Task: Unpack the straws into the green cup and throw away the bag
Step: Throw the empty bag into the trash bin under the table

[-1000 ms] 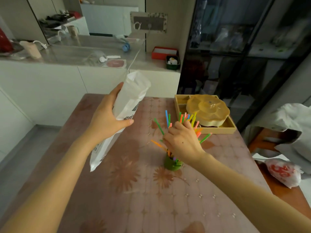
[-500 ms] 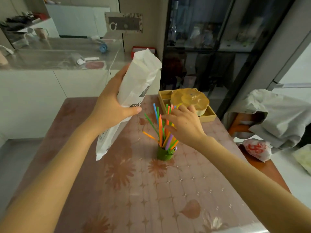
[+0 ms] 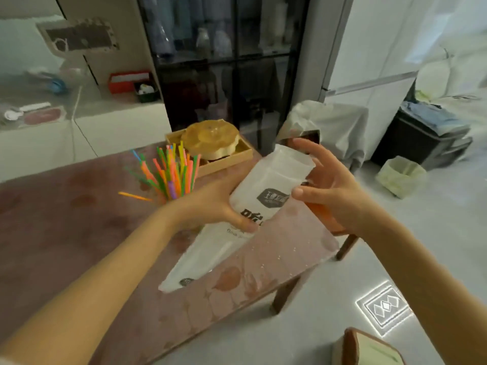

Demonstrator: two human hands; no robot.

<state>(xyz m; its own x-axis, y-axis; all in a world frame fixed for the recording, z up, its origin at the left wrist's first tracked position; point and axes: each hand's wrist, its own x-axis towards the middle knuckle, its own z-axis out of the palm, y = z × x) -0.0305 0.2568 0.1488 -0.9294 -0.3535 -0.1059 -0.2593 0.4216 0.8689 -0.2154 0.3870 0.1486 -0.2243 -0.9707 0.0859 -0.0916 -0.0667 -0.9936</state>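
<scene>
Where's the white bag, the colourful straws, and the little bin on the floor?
White bag (image 3: 266,191), head view: its printed front, by the dark label.
Colourful straws (image 3: 174,171), head view: middle of the standing bunch.
Little bin (image 3: 402,176), head view: its pale liner, front side.

- A home's dining and kitchen area — a floral-covered tabletop (image 3: 79,233) stands on a pale tiled floor (image 3: 434,246).
- A dark glass-fronted cabinet (image 3: 224,61) holds bottles.
- White counter (image 3: 79,122), small lined bin (image 3: 402,176) — household clutter.
</scene>
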